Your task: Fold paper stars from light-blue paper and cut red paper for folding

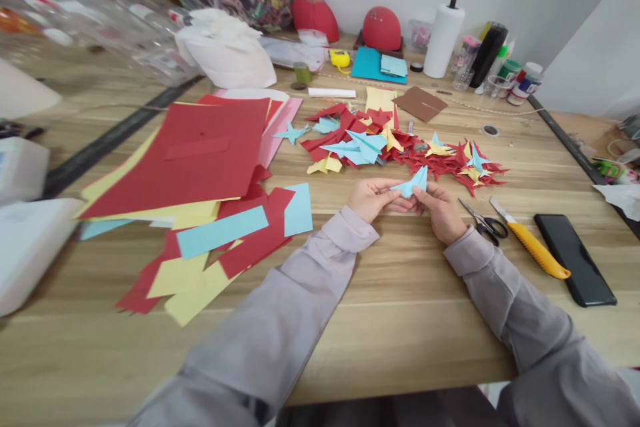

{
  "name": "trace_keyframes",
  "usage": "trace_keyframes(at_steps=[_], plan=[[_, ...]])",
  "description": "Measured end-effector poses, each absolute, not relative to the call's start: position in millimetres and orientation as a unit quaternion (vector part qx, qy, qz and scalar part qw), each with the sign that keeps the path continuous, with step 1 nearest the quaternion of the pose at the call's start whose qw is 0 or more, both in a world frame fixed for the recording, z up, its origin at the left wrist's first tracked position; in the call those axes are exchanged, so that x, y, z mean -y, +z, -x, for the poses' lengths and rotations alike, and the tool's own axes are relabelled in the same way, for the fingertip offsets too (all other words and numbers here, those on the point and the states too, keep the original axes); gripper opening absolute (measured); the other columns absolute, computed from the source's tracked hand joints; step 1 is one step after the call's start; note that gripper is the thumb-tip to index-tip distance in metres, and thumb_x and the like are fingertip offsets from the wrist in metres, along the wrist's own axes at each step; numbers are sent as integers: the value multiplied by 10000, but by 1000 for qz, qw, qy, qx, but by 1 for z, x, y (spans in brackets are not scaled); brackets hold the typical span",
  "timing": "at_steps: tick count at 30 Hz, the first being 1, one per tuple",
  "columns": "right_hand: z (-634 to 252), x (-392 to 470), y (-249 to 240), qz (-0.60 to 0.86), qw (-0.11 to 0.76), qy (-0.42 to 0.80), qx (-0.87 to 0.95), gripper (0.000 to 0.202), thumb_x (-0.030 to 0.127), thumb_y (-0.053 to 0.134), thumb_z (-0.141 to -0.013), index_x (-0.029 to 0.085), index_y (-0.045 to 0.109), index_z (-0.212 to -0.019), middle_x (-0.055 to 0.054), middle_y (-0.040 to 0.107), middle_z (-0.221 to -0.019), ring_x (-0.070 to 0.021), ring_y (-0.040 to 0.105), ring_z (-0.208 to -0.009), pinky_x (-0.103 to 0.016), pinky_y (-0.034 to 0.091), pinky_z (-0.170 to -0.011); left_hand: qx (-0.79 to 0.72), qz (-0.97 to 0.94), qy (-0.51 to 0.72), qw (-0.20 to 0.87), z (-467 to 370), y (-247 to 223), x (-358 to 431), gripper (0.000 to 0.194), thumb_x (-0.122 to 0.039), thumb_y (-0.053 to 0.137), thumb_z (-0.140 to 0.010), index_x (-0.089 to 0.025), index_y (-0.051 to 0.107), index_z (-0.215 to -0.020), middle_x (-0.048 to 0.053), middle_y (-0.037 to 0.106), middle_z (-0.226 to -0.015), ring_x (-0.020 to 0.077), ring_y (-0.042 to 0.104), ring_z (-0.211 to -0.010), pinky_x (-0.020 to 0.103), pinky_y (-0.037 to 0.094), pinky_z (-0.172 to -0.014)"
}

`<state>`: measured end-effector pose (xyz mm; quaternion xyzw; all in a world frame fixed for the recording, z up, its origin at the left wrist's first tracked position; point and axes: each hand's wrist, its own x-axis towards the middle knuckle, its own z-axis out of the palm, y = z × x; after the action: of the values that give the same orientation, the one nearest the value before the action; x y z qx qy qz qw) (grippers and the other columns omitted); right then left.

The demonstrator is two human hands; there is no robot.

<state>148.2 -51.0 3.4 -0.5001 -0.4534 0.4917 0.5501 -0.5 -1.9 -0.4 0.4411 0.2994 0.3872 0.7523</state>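
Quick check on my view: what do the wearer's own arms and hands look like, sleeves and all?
Both arms wear long, plain grey sleeves, the left sleeve and right sleeve loose and creased, with wide cuffs at the wrists. The left hand and right hand are ungloved; no watch or ring shows, nor any cable or marking.

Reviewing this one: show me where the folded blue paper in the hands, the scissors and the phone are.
Folded blue paper [415, 183]: head view, middle of its folded body.
Scissors [481, 219]: head view, where blades meet handles.
Phone [575, 257]: head view, middle of its dark screen.
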Motion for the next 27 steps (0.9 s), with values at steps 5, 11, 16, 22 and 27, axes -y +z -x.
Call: trace_keyframes(at_steps=[5,11,16,22,27], plan=[[-148,50,2,512,558,476,447,369,531,709,-655,189,573,-643,18,592,-584,-96,501,-507,-235,392,-496,-286,-447,394,750,1,0,3,438,-322,791,-589,-87,669,-938,81,714,-661,210,699,-638,342,585,-653],[-148,51,1,514,545,468,469,368,537,693,-672,189,577,-662,4,617,-616,-105,525,-535,-237,409,-509,-288,-513,424,688,-3,-7,3,448,-360,773,-594,-130,696,-970,32,699,-624,185,672,-581,344,580,-624],[-149,52,1,504,552,482,457,343,523,677,-699,188,602,-686,-2,630,-647,-106,529,-534,-238,402,-499,-294,-491,440,692,-3,-6,3,389,-338,779,-582,-126,717,-902,28,687,-604,171,662,-563,334,576,-613],[-149,51,0,508,559,483,443,340,510,698,-688,182,609,-684,5,622,-626,-96,518,-512,-229,396,-487,-286,-467,433,716,-2,-3,2,279,-307,800,-533,-123,704,-719,30,669,-549,161,654,-524,293,561,-564],[-146,52,5,507,550,477,462,366,522,721,-655,182,587,-652,11,607,-592,-96,512,-505,-228,396,-476,-288,-466,421,723,-2,-3,3,246,-285,784,-535,-121,683,-688,34,670,-536,158,648,-503,273,545,-532]])
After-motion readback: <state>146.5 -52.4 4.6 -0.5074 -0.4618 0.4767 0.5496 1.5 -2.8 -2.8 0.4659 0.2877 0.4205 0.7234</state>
